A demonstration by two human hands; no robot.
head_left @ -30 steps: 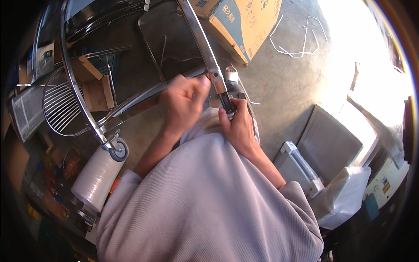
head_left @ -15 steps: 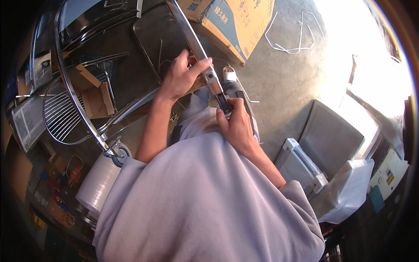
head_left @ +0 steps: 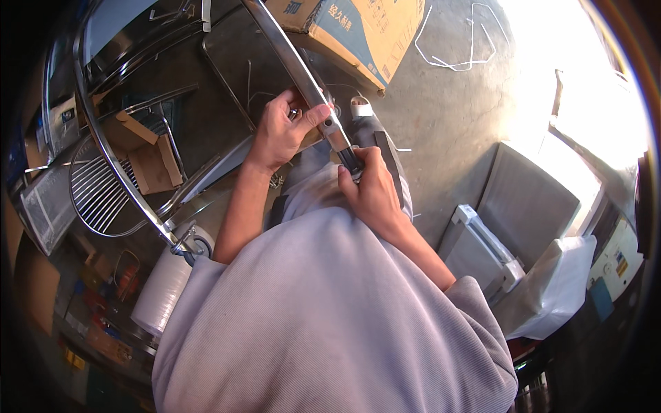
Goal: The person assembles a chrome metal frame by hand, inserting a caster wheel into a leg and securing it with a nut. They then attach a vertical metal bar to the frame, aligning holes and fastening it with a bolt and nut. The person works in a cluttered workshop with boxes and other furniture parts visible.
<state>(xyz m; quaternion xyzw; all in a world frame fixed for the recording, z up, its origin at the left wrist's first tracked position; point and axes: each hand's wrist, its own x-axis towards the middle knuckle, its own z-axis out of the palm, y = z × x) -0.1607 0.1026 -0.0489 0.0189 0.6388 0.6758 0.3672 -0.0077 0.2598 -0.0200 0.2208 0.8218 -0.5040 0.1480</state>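
Note:
A shiny square metal tube (head_left: 292,62) slants down from the top of the view toward my lap. My left hand (head_left: 281,134) is closed round it near its lower end, thumb lying on the upper face beside a small round hole. Behind that thumb, a small shiny part shows at the curled fingers, too hidden to name. At the tube's lower tip sits a dark end fitting (head_left: 350,162). My right hand (head_left: 373,184) grips this fitting, thumb on the near side and fingers wrapped over it.
At my left stand a bent chrome frame with a caster (head_left: 200,246), a round wire rack (head_left: 103,189), an open carton (head_left: 157,162) and a plastic-wrapped roll (head_left: 164,292). A large cardboard box (head_left: 365,41) lies ahead. White straps (head_left: 454,65) and wrapped panels (head_left: 527,206) are on the right.
The view has shifted a little. Both hands keep their holds on the tube and its end fitting, with the right fingers slightly higher along the fitting.

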